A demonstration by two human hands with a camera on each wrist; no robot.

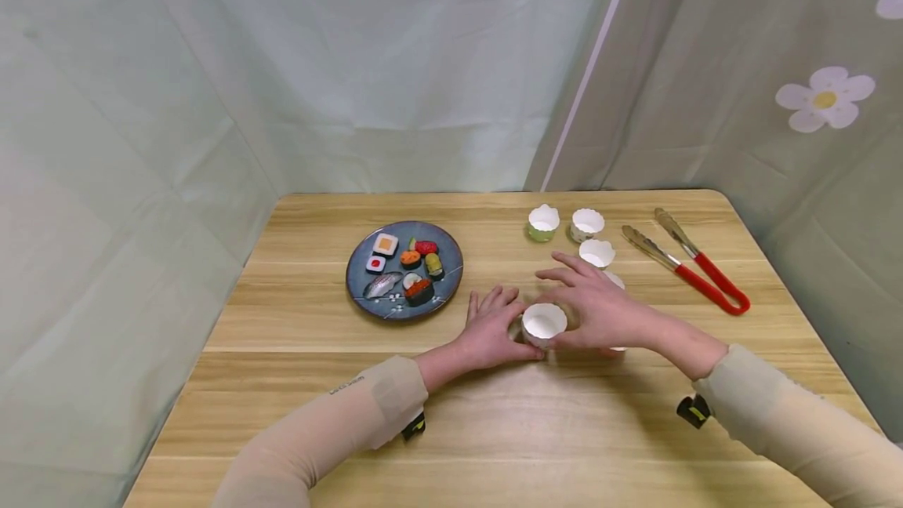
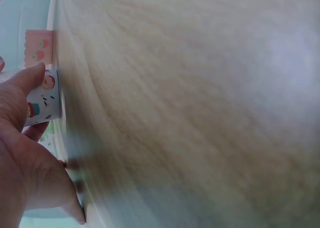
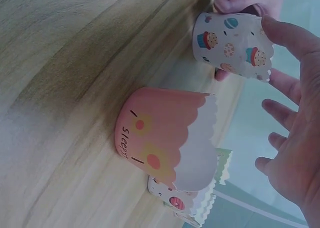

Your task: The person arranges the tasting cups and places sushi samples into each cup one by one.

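A white paper baking cup (image 1: 545, 324) printed with cupcakes stands upright on the table between my hands. My left hand (image 1: 494, 334) pinches it low from the left, thumb in front and index finger behind, the other fingers spread towards the plate. From the right, my right hand (image 1: 600, 308) has its thumb and index finger at the rim, as the right wrist view shows; its remaining fingers reach out past the cup. Close to that hand stands a pink scalloped paper cup (image 3: 160, 133) marked "sleepy", mostly hidden by the hand in the head view.
Farther back are a green paper cup (image 1: 542, 227), a white cup (image 1: 587, 224) and another pale cup (image 1: 596, 254). Tongs with red handles (image 1: 705, 284) lie at the right. On the left sits a dark blue plate (image 1: 360, 288) bearing several sushi pieces.
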